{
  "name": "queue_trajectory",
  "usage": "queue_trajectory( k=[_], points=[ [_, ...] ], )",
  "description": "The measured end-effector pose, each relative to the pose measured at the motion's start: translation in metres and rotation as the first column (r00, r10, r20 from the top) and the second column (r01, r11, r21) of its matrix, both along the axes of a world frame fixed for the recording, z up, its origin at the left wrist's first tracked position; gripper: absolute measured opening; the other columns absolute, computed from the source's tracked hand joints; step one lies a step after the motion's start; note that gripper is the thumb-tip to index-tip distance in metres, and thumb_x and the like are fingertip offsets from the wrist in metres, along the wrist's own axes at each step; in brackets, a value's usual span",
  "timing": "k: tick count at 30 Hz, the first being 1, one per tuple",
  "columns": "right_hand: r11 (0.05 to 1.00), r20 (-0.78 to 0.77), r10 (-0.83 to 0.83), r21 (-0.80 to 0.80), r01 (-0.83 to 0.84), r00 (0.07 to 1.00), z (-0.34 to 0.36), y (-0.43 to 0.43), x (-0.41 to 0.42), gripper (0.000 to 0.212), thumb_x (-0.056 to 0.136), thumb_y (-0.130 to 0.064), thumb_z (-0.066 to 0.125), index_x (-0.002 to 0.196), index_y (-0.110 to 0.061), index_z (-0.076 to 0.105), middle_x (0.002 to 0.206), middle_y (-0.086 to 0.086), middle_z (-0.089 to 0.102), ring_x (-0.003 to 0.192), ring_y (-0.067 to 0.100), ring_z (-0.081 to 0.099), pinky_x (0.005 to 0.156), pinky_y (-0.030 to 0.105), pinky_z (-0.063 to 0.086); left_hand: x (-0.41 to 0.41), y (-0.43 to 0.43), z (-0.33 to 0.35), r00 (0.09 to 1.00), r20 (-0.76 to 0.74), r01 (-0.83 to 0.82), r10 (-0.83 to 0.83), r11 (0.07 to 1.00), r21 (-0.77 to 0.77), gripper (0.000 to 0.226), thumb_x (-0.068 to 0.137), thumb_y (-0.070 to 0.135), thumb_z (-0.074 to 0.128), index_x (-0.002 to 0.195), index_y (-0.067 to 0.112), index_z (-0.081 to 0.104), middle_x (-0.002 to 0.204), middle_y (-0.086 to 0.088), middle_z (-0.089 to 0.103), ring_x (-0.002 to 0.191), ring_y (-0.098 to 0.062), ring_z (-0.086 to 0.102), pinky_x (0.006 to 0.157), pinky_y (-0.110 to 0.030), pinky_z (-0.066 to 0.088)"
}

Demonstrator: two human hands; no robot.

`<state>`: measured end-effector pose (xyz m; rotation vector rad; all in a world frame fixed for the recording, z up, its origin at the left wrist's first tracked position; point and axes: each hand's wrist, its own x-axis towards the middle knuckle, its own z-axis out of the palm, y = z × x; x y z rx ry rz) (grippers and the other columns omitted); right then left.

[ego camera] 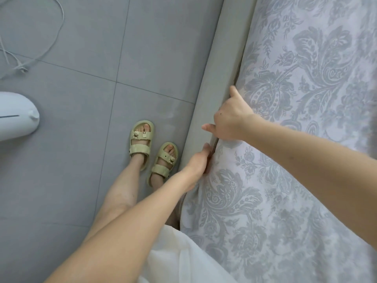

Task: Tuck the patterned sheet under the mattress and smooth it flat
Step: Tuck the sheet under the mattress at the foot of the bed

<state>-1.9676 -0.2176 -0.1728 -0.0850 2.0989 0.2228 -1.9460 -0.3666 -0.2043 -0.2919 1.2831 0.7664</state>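
At the far left a thin pale cable [51, 37] loops across the grey tiled floor [81, 180], and below it the rounded white plastic body of some appliance [16, 117] juts in from the edge. Further right two feet stand on the tiles in pale yellow-green chunky sandals [152, 149] with small charms on the straps, toes pointing at the bed. Beside them runs the grey upholstered bed frame rail [212, 78], slanting from the top of the view down toward the person's white garment [183, 258].

The left hand [199, 160] reaches down to the seam between rail and mattress, its fingers pushed into the gap with the cloth; whether they grip anything there cannot be told, since the fingertips are hidden. Just above it the right hand [230, 117] lies over the mattress edge, thumb spread out toward the rail and forefinger stretched up along the seam, the other fingers curled over the fabric edge.

The pale lilac sheet with grey floral damask pattern [306, 119] covers the mattress at the right, its edge running into the gap by the rail, with slight puckers near the left hand.
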Motion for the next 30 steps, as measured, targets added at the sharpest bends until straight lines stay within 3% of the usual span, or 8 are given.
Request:
queue_trajectory(
  k=[3, 5, 10, 13, 16, 20, 23, 30],
  points=[
    [1.0, -0.016, -0.022, -0.008, 0.022, 1.0, 0.002, -0.004, 0.003, 0.075, 0.097, -0.055, 0.004, 0.096, -0.015, 0.069, 0.098, 0.005, 0.069, 0.106, 0.024, 0.056, 0.112, 0.047, 0.01, 0.004, -0.037, 0.003, 0.97, -0.221, -0.11, 0.103, 0.994, -0.021, 0.044, 0.102, 0.037, 0.028, 0.092, 0.017, 0.066, 0.098, -0.001, 0.067, 0.104, -0.021, 0.061, 0.093, -0.031, 0.044],
    [0.995, -0.143, -0.081, -0.067, 0.072, 0.986, 0.005, -0.004, 0.014, 0.082, 0.094, -0.053, 0.0, 0.085, -0.015, 0.071, 0.084, 0.003, 0.069, 0.095, 0.024, 0.058, 0.114, 0.047, 0.011, 0.011, -0.065, 0.001, 0.946, -0.325, -0.02, -0.002, 0.998, -0.065, 0.042, 0.099, 0.038, 0.032, 0.074, 0.023, 0.063, 0.1, -0.002, 0.065, 0.104, -0.02, 0.056, 0.091, -0.032, 0.038],
    [0.949, -0.444, -0.212, -0.307, 0.075, 0.87, 0.013, -0.056, 0.054, 0.064, 0.092, -0.044, 0.02, 0.064, -0.015, 0.069, 0.06, -0.002, 0.062, 0.073, 0.025, 0.062, 0.114, 0.051, 0.014, 0.035, -0.107, -0.009, 0.972, -0.215, 0.07, -0.093, 0.992, -0.108, 0.034, 0.078, 0.042, 0.035, 0.056, 0.028, 0.057, 0.103, -0.008, 0.059, 0.105, -0.026, 0.054, 0.094, -0.037, 0.036],
    [0.947, -0.373, -0.214, -0.305, 0.099, 0.903, 0.021, -0.097, 0.063, 0.063, 0.091, -0.043, 0.024, 0.056, -0.015, 0.069, 0.055, 0.0, 0.062, 0.066, 0.025, 0.063, 0.109, 0.052, 0.03, 0.046, -0.124, -0.008, 0.99, -0.142, -0.022, 0.009, 0.996, -0.089, 0.034, 0.078, 0.045, 0.037, 0.064, 0.028, 0.063, 0.103, -0.007, 0.062, 0.098, -0.021, 0.056, 0.095, -0.04, 0.039],
    [0.973, 0.004, -0.133, -0.188, 0.132, 0.991, 0.022, -0.12, 0.064, 0.064, 0.1, -0.045, 0.017, 0.087, -0.014, 0.071, 0.091, 0.002, 0.069, 0.095, 0.022, 0.059, 0.109, 0.043, 0.024, 0.056, -0.138, -0.005, 0.996, -0.071, -0.062, 0.058, 0.996, -0.057, 0.034, 0.088, 0.038, 0.041, 0.077, 0.025, 0.071, 0.1, 0.003, 0.066, 0.1, -0.018, 0.059, 0.099, -0.04, 0.043],
    [0.977, 0.123, -0.154, -0.127, 0.17, 0.98, 0.008, -0.131, 0.05, 0.062, 0.101, -0.046, 0.013, 0.085, -0.013, 0.062, 0.109, 0.003, 0.067, 0.096, 0.022, 0.056, 0.097, 0.036, 0.027, 0.056, -0.146, -0.002, 0.99, 0.053, -0.133, 0.132, 0.991, 0.005, 0.029, 0.09, 0.032, 0.046, 0.096, 0.015, 0.069, 0.086, 0.016, 0.069, 0.095, -0.012, 0.062, 0.09, -0.027, 0.043],
    [0.987, 0.216, -0.122, -0.074, 0.141, 0.969, -0.002, -0.135, 0.049, 0.063, 0.1, -0.049, 0.011, 0.108, -0.014, 0.064, 0.12, 0.003, 0.063, 0.113, 0.021, 0.054, 0.099, 0.035, 0.027, 0.065, -0.151, -0.004, 0.984, 0.136, -0.123, 0.113, 0.99, 0.065, 0.038, 0.1, 0.035, 0.033, 0.117, 0.02, 0.064, 0.109, 0.008, 0.066, 0.102, -0.006, 0.06, 0.086, -0.014, 0.044],
    [0.985, 0.124, -0.142, -0.083, 0.152, 0.982, 0.029, -0.127, 0.075, 0.064, 0.098, -0.051, 0.006, 0.051, -0.017, 0.034, 0.065, -0.001, 0.055, 0.062, 0.017, 0.039, 0.1, 0.035, 0.026, 0.093, -0.131, -0.019, 0.924, 0.383, -0.028, -0.009, 0.995, 0.091, 0.07, 0.089, 0.071, 0.018, 0.134, 0.026, 0.05, 0.13, 0.005, 0.057, 0.115, -0.01, 0.053, 0.103, -0.028, 0.037]
  ],
)
